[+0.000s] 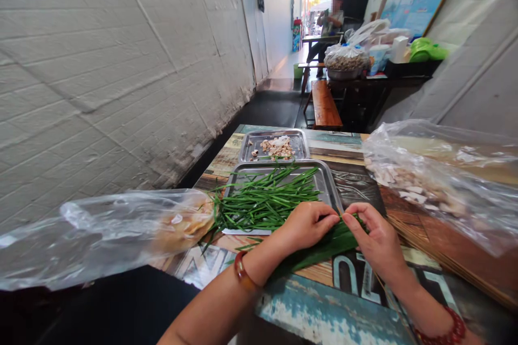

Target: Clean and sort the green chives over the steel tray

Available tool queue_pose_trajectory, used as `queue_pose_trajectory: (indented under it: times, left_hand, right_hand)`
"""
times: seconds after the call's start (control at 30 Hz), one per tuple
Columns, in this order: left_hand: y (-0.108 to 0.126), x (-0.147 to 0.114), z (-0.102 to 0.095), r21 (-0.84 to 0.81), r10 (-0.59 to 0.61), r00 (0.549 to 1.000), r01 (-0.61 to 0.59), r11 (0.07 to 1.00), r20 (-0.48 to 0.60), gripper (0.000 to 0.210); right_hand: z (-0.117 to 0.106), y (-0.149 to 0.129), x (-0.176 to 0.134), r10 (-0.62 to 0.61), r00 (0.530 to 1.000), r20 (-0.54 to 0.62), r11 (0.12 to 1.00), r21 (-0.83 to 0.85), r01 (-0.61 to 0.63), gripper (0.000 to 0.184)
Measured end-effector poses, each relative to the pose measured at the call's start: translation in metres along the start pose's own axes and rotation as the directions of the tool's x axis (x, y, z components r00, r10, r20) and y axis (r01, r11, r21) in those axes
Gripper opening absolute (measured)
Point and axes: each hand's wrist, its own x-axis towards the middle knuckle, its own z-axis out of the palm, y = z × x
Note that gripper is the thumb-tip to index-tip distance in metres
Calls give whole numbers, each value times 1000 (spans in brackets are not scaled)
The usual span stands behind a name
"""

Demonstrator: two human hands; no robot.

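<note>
My left hand (311, 223) and my right hand (370, 234) meet above the table, both with thumb and fingers pinched together at the ends of some garlic chives (324, 245). These long green leaves run leftward beneath my left hand and forearm. A thin brownish tip shows between the two hands, too small to name. Just beyond lies a metal tray (329, 183) heaped with more chives (263, 199), some hanging over its left side. Thin bamboo skewers (441, 259) lie to the right of my right hand.
A smaller metal tray (245, 145) behind holds pale chopped pieces (279, 145). Clear plastic bags with food flank the table, one left (133, 232), one right (445, 172). Farther back are a wooden bench (326, 105), a loaded side table and a seated person (332, 21). A white wall (121, 81) runs left.
</note>
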Motion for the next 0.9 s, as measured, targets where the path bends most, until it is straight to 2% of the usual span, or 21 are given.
queue_pose_trajectory:
  times: [0.2, 0.37, 0.43, 0.5, 0.53, 0.6, 0.67, 0.73, 0.9]
  left_hand:
    - [1, 1, 3, -9, 3, 999, -3, 1000, -39, 16]
    - [2, 1, -6, -53, 24, 1000, -24, 998, 0, 16]
    - [-2, 3, -15, -59, -15, 997, 10, 998, -81, 19]
    - [-9, 8, -26, -21, -102, 955, 100, 995, -277, 23]
    - [-13, 11, -32, 15, -129, 930, 143, 990, -344, 24]
    - [-20, 21, -43, 154, -138, 923, 205, 967, -358, 25]
    - [-25, 33, -52, 345, -149, 944, 250, 905, -293, 25]
    - [-27, 46, -58, 530, -225, 947, 314, 787, -227, 26]
    - [-30, 72, -61, 632, -321, 914, 403, 662, -246, 27]
  right_hand:
    - [2, -5, 1, -41, 999, 11, 999, -21, 41, 23]
    - [4, -6, 4, -73, 997, 23, 996, -40, 74, 24]
    - [5, -4, 6, -96, 995, 7, 994, -44, 96, 26]
    - [5, -1, 7, -122, 992, -15, 991, -51, 121, 27]
    - [5, 0, 8, -136, 990, -23, 989, -61, 134, 28]
    - [6, 2, 9, -159, 986, -40, 984, -88, 155, 28]
    - [6, 1, 9, -183, 982, -57, 978, -113, 175, 28]
    - [6, -1, 9, -201, 977, -68, 974, -119, 192, 28]
    - [6, -5, 10, -245, 967, -77, 967, -93, 237, 28]
